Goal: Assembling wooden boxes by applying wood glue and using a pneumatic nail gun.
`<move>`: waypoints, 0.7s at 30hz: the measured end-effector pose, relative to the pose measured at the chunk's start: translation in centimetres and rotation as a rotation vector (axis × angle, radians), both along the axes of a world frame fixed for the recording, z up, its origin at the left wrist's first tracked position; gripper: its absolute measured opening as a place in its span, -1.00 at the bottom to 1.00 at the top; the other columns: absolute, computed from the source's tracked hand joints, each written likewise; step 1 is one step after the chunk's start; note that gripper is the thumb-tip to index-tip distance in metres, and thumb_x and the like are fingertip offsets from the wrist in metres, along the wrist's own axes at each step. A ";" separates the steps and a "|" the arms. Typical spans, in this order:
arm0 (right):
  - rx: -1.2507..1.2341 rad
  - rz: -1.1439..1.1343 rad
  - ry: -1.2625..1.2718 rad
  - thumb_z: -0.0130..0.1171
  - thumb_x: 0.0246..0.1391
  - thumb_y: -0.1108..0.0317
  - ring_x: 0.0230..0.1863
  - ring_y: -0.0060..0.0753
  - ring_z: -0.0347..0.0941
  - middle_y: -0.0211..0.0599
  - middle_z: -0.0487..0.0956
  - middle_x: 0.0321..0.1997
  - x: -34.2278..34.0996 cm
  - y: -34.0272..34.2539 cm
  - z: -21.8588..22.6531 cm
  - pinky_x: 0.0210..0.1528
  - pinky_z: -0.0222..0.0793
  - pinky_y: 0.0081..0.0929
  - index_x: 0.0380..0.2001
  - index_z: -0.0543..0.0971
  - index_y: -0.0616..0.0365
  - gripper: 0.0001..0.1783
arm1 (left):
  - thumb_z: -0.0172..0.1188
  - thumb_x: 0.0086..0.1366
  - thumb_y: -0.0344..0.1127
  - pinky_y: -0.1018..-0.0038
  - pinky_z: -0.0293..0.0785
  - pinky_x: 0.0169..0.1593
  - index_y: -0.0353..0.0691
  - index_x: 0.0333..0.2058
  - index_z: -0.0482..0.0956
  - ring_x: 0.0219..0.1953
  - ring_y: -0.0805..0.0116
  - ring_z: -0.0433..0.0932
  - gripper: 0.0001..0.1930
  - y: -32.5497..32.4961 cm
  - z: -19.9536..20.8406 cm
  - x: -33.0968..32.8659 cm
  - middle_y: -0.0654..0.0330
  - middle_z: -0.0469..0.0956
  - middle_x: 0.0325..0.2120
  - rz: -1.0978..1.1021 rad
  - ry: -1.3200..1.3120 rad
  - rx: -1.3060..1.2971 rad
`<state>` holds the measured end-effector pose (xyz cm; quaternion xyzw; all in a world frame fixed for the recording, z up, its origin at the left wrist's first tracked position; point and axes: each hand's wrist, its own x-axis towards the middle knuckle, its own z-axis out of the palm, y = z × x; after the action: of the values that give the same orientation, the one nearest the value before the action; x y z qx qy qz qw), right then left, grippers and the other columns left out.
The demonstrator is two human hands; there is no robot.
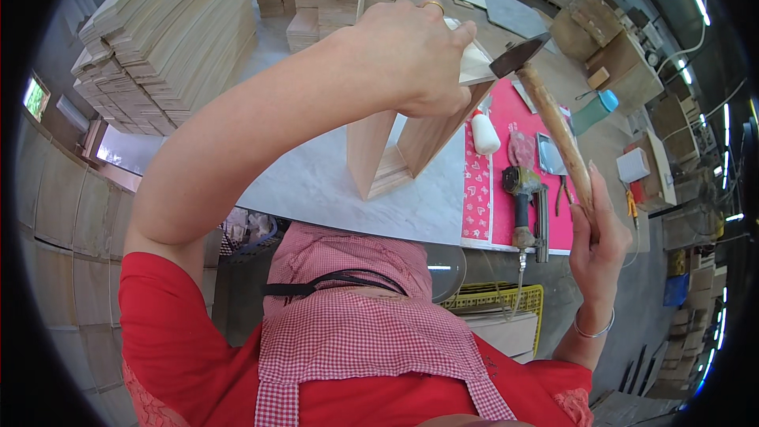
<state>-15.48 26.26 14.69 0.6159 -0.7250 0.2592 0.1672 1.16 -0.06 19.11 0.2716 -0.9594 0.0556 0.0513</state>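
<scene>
My right hand is closed around the lower end of a hammer's wooden handle. The dark metal hammer head is at the far right corner of an open-sided pale wooden box frame; whether it touches the wood I cannot tell. The frame stands upright on a grey marbled tabletop. Reaching across from the left, my left hand grips the frame's upper part, thumb and fingers bent over its top edge. The hand and forearm hide some of the frame and several of the fingertips.
Tall stacks of boards stand at the left, with more wood blocks behind. To the right, a pink mat bears a white glue bottle, an air nail gun and pliers. A yellow crate sits below the table edge.
</scene>
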 end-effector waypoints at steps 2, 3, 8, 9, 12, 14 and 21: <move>-0.065 -0.023 -0.005 0.18 0.04 0.66 -0.44 -0.21 0.58 0.00 0.64 -0.18 0.0 0.2 -0.5 -0.35 0.44 -0.45 0.20 0.45 0.23 -0.41 | -0.02 0.18 0.01 0.17 0.51 0.08 -0.12 0.34 0.23 0.03 -0.06 0.55 -0.26 -0.2 0.2 0.0 -0.20 0.47 0.02 -0.003 -0.005 0.003; -0.096 -0.035 -0.008 0.18 0.04 0.66 -0.44 -0.21 0.57 0.00 0.64 -0.19 0.0 0.3 -0.5 -0.36 0.44 -0.45 0.20 0.45 0.23 -0.41 | -0.02 0.18 0.01 0.17 0.51 0.07 -0.12 0.33 0.23 0.03 -0.06 0.55 -0.26 -0.1 0.3 0.0 -0.21 0.47 0.01 -0.006 -0.011 0.008; 0.005 -0.022 -0.026 0.18 0.04 0.65 -0.47 -0.27 0.56 -0.01 0.64 -0.21 0.4 0.1 -0.3 -0.37 0.43 -0.45 0.21 0.45 0.22 -0.41 | -0.01 0.18 0.01 0.18 0.52 0.07 -0.14 0.32 0.25 0.01 -0.07 0.56 -0.27 0.0 0.0 0.1 -0.21 0.48 0.00 -0.004 0.005 0.000; -0.056 -0.011 -0.022 0.18 0.04 0.65 -0.49 -0.29 0.54 -0.02 0.63 -0.23 0.3 0.0 -0.7 -0.38 0.42 -0.46 0.21 0.45 0.22 -0.41 | -0.01 0.18 0.01 0.18 0.52 0.07 -0.14 0.32 0.25 0.01 -0.07 0.56 -0.27 0.1 0.1 0.2 -0.21 0.48 0.00 -0.003 0.006 -0.002; -0.175 0.015 -0.015 0.19 0.03 0.65 -0.52 -0.34 0.50 -0.03 0.62 -0.28 0.2 0.0 -1.2 -0.40 0.40 -0.48 0.20 0.45 0.22 -0.40 | -0.02 0.18 -0.01 0.18 0.52 0.06 -0.15 0.31 0.27 0.01 -0.07 0.56 -0.29 0.4 0.4 0.6 -0.21 0.49 0.00 -0.013 0.003 0.029; -0.023 -0.021 -0.076 0.13 0.15 0.59 -0.40 -0.55 0.46 -0.22 0.61 -0.22 0.6 0.4 -0.8 -0.34 0.37 -0.62 0.24 0.40 0.24 -0.45 | -0.01 0.18 0.01 0.17 0.52 0.05 -0.15 0.31 0.27 0.00 -0.07 0.56 -0.28 0.2 0.1 0.5 -0.21 0.49 -0.01 -0.030 0.017 0.001; -0.403 -0.237 -0.699 0.11 0.29 0.38 -0.45 -0.77 0.23 -0.58 0.42 -0.36 -5.3 2.4 -6.1 -0.48 0.15 -0.69 0.09 0.44 0.25 -0.66 | 0.17 0.26 0.00 0.29 0.51 -0.04 -0.17 0.34 0.23 -0.12 0.26 0.58 -0.27 -8.3 -0.5 4.1 0.04 0.56 -0.02 -0.054 0.227 0.344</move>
<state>-20.76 28.71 8.54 0.3580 -0.7387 0.5683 0.0568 5.28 -8.32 18.57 0.2550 -0.9498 -0.1416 0.1134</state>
